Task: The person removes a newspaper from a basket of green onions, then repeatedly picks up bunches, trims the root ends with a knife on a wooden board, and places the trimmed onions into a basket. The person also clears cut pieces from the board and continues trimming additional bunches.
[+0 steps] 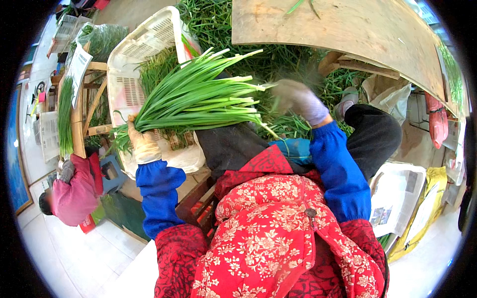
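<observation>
A large bunch of garlic chives [193, 98] lies across my lap, its white stem ends fanned to the right. My gloved left hand [143, 143] is closed around the leafy end of the bunch, at the left. Just beyond the white tips is my gloved right hand [296, 98], blurred by motion. Whether its fingers hold anything cannot be made out. Under the bunch, a white plastic crate [125, 83] tilts toward me with more chives [158, 70] inside.
Loose green leaves [275, 61] heap on the floor ahead, partly under a wooden board [335, 26]. At left, another person [76, 190] in pink works beside a wooden rack [78, 123]. A newspaper-lined crate [397, 197] and a yellow sack [425, 212] stand at right.
</observation>
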The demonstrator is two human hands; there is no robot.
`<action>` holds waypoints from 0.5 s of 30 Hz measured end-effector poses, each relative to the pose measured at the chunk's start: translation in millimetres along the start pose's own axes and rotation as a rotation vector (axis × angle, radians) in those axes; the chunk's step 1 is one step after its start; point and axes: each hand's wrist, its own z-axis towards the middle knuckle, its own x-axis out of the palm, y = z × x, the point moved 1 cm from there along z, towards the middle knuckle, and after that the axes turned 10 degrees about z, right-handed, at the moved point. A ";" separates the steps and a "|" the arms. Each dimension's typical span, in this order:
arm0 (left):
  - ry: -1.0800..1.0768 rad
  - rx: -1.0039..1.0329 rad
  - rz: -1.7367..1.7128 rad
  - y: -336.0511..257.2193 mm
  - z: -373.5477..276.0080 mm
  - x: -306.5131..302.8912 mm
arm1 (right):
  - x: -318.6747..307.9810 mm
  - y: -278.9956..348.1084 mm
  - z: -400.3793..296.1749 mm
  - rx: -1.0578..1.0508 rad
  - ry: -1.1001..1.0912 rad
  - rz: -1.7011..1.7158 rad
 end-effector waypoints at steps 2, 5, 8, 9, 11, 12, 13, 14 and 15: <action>0.002 0.047 0.091 -9.7 -6.4 -4.0 | -63.3 -3.5 -7.9 -0.261 -0.073 0.329; 0.000 0.083 0.148 -12.3 -2.2 -22.6 | -134.9 14.3 -27.6 -0.336 -0.869 0.147; -0.001 0.045 -0.015 -4.7 10.6 -19.4 | -151.2 -0.9 -24.8 -0.135 -0.729 -0.600; -0.014 0.017 -0.090 -1.1 7.3 -18.8 | -120.9 -6.7 -15.1 -0.160 -0.569 -0.529; -0.034 -0.034 -0.237 -10.2 -3.2 -11.0 | -35.0 -9.0 -9.8 -0.090 -0.136 -0.360; -0.013 0.045 -0.056 -14.8 -9.7 -13.9 | -2.9 -11.0 -7.2 0.056 0.009 -0.341; 0.007 0.123 0.119 -16.9 -11.9 -10.2 | 17.1 -22.0 -5.6 0.076 0.116 -0.379; -0.004 0.212 0.345 -21.6 -27.5 19.9 | 25.7 -31.5 -3.1 0.084 0.213 -0.430; -0.038 0.206 0.315 -26.2 -31.7 27.3 | 32.1 -43.4 -0.6 0.087 0.248 -0.532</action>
